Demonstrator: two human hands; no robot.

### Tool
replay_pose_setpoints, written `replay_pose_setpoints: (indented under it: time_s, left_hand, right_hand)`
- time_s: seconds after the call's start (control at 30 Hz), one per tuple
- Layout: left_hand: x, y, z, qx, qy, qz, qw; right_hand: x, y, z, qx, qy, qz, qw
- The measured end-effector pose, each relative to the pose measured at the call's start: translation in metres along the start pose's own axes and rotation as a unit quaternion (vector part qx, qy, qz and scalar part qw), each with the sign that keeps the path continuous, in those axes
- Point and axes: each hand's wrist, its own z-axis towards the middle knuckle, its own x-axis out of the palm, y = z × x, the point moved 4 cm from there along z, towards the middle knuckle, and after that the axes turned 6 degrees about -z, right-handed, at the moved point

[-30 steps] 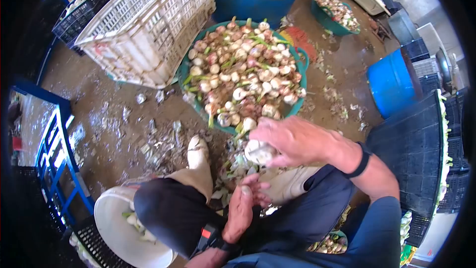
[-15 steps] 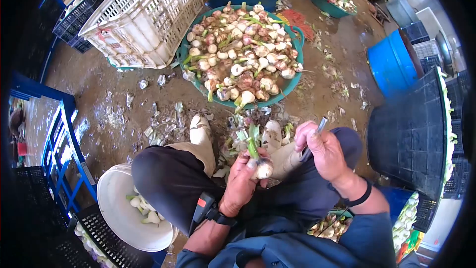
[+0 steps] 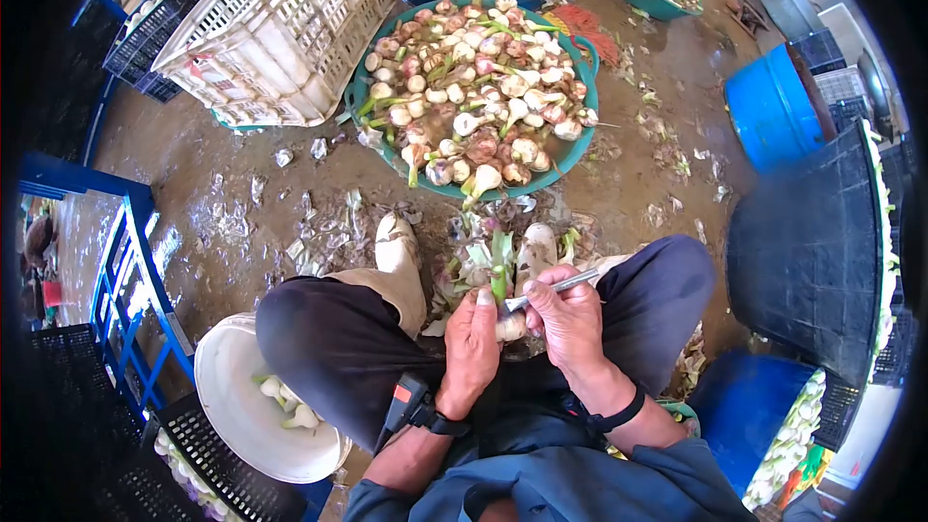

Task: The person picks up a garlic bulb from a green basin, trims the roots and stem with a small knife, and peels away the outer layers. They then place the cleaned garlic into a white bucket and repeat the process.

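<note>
Metal glints in the right hand (image 3: 570, 321): its fingers are clenched round a slim metal tool (image 3: 578, 280), one end of which meets the garlic bulb (image 3: 510, 327) near the base of its green stem (image 3: 499, 282). The left hand (image 3: 471, 338) has its fingers closed on the side of that bulb, thumb pointing up beside the stem. Both hands are close together, between the knees and above scattered peelings (image 3: 464, 266) — the bulb sits between them, stem upward, partly hidden by the fingers.

Ahead, on the wet brown floor (image 3: 261, 159), a green basin (image 3: 592, 87) holds a heap of garlic, some of it with stalks attached. Just beyond the pale boots (image 3: 398, 256), a few bulbs hang at the basin's near rim. A white crate (image 3: 290, 58) is beside it, to the left. By the left knee — tilted, its mouth open — is a white bucket (image 3: 227, 425) with several pale bulbs inside. On the right are a large black tub (image 3: 802, 242) and a blue barrel (image 3: 739, 406) beneath it.
</note>
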Motion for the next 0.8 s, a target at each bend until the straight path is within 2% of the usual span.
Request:
replay_pose_setpoints:
  time_s: [0.2, 0.33, 0.4, 0.5, 0.53, 0.57, 0.63, 0.7, 0.77, 0.8]
  left_hand:
    - [-0.005, 0.007, 0.005, 0.020, -0.025, 0.053, 0.998]
    - [-0.004, 0.001, 0.002, 0.011, -0.033, 0.045, 0.998]
    - [-0.007, 0.010, 0.004, -0.010, -0.043, -0.004, 0.999]
    - [-0.012, -0.001, 0.002, -0.018, -0.078, -0.109, 0.991]
    - [-0.011, -0.012, 0.002, 0.045, -0.116, -0.146, 0.981]
    - [-0.019, -0.018, 0.001, 0.044, -0.071, -0.093, 0.992]
    - [-0.016, -0.026, 0.000, 0.037, -0.068, -0.037, 0.996]
    - [-0.016, -0.025, 0.000, 0.071, -0.073, 0.012, 0.995]
    - [-0.016, -0.020, -0.004, 0.100, -0.076, 0.046, 0.991]
    - [-0.015, -0.020, -0.004, 0.122, -0.076, 0.054, 0.988]
  right_hand:
    - [0.007, 0.002, 0.005, -0.091, 0.036, -0.018, 0.995]
    - [0.004, -0.004, 0.007, -0.078, 0.050, -0.043, 0.995]
    - [0.002, 0.002, 0.006, -0.059, 0.040, -0.059, 0.996]
    - [-0.023, 0.000, 0.019, -0.116, -0.090, -0.121, 0.982]
    - [-0.033, -0.001, 0.030, -0.080, -0.103, -0.059, 0.990]
    - [-0.037, -0.005, 0.028, -0.067, -0.087, -0.058, 0.992]
    - [-0.022, -0.002, 0.023, -0.113, 0.004, -0.130, 0.985]
    - [-0.003, 0.011, 0.016, -0.093, 0.058, -0.143, 0.984]
    - [0.006, 0.020, 0.010, -0.029, 0.159, -0.117, 0.980]
    - [0.011, 0.018, 0.009, -0.060, 0.168, -0.145, 0.973]
